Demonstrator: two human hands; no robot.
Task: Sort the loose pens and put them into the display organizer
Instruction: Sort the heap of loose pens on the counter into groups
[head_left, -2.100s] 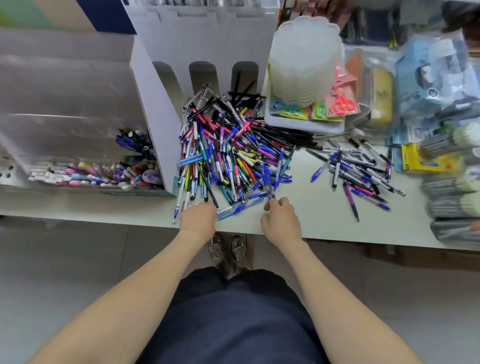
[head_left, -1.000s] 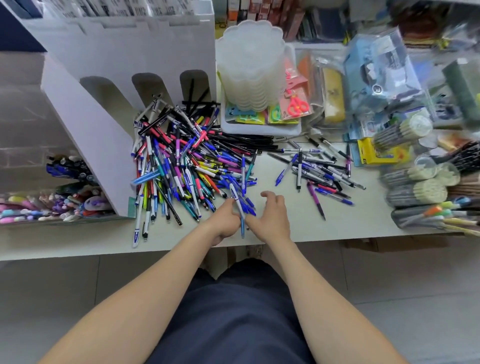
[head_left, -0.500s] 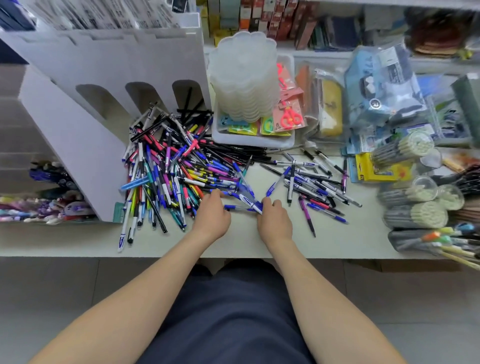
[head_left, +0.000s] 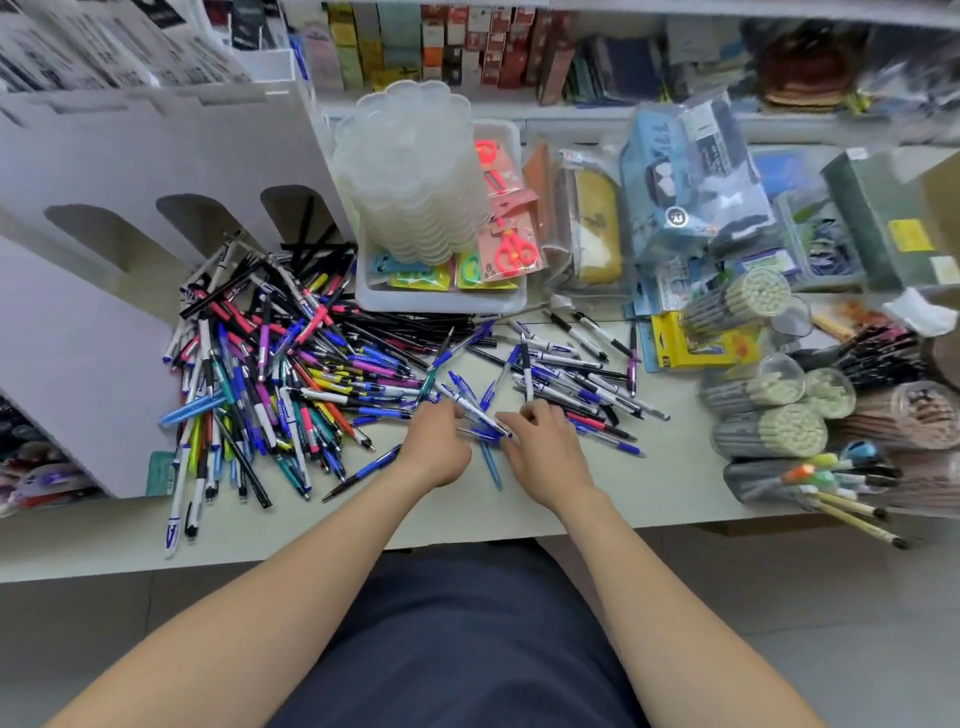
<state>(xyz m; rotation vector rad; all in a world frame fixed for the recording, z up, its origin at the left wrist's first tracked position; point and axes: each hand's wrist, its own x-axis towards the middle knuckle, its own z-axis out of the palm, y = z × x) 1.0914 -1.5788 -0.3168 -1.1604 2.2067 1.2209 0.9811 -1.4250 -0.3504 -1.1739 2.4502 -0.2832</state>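
Early yet: our left hand (head_left: 437, 451) and right hand (head_left: 546, 453) pinch blue plastic pens (head_left: 483, 432); the multicoloured heap (head_left: 291, 364) awaits the white cardboard organizer (head_left: 156, 150).

The loose pens (head_left: 291, 364) lie in a tangled heap on the worktop (head_left: 649, 483), crossing at all angles: blue, black, pink, yellow, green and white barrels. The heap reaches the foot of the white display organizer (head_left: 156, 156), upright, with 3 arched openings in its front. A smaller spread (head_left: 571, 379) lies to the right, with a few blue pens (head_left: 491, 462) bunched between the 2.
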